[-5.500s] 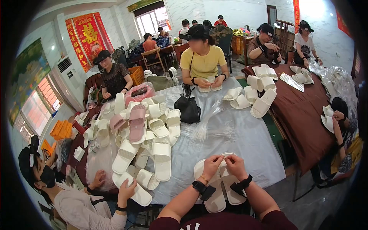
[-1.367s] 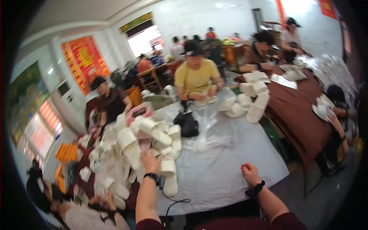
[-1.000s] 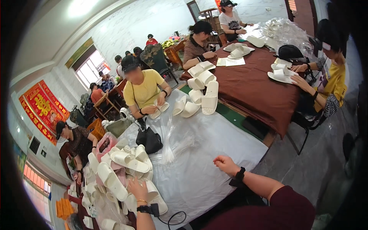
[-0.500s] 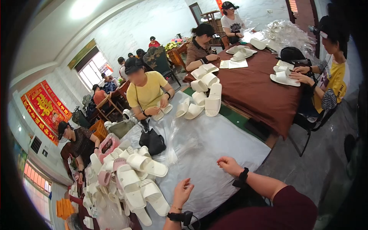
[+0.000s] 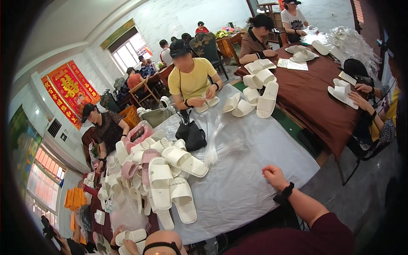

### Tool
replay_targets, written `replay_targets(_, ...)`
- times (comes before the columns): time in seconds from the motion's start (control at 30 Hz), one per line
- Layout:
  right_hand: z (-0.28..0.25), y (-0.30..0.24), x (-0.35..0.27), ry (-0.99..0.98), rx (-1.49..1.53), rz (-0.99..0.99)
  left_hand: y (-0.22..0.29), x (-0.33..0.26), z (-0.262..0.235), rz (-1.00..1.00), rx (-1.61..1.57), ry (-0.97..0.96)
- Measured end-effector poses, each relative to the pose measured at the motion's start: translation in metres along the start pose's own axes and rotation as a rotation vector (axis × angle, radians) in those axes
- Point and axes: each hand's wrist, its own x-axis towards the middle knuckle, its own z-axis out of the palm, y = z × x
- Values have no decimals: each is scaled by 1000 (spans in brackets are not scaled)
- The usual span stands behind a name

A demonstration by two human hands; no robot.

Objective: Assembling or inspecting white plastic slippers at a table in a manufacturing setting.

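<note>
My right hand (image 5: 275,177) hovers over the near right part of the table's grey plastic cover (image 5: 238,187). Its fingers curl in toward the palm, and nothing shows in them. At the lower edge, bare skin with a black strap (image 5: 163,239) looks like my left arm; the fingers of that hand are hidden. Just left of it, a pair of white slippers (image 5: 131,235) has hands on it, and I cannot tell whose. A heap of white slippers (image 5: 160,178), with pink slippers (image 5: 148,163) among them, covers the table's left side.
A black bag (image 5: 191,135) and clear plastic strips (image 5: 213,148) lie mid-table. Beyond, a person in yellow (image 5: 193,78) handles a slipper. More white slippers (image 5: 267,100) stand at the far right edge. Several people work at the brown-covered table (image 5: 316,102) and elsewhere.
My view has turned left, so the room sits farther right. My left hand has gone from over the cover toward the lower left, its fingers now lost. My right hand stays curled over the cover.
</note>
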Motion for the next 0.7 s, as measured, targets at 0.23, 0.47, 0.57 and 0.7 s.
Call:
replay_targets(0.23,-4,-1,-6,27,-48,-7,-5,5,-3,-43,-35,-6)
replay_targets(0.47,8,-10,3,-14,-75,4,-55,12,-23,40,-253,-113)
replay_targets(0.57,-11,-3,8,-20,123,44,-73,22,-27,68,-313,-163)
replay_targets(0.7,-56,-18,13,72,35,-7,-82,28,-29,59,-337,-188)
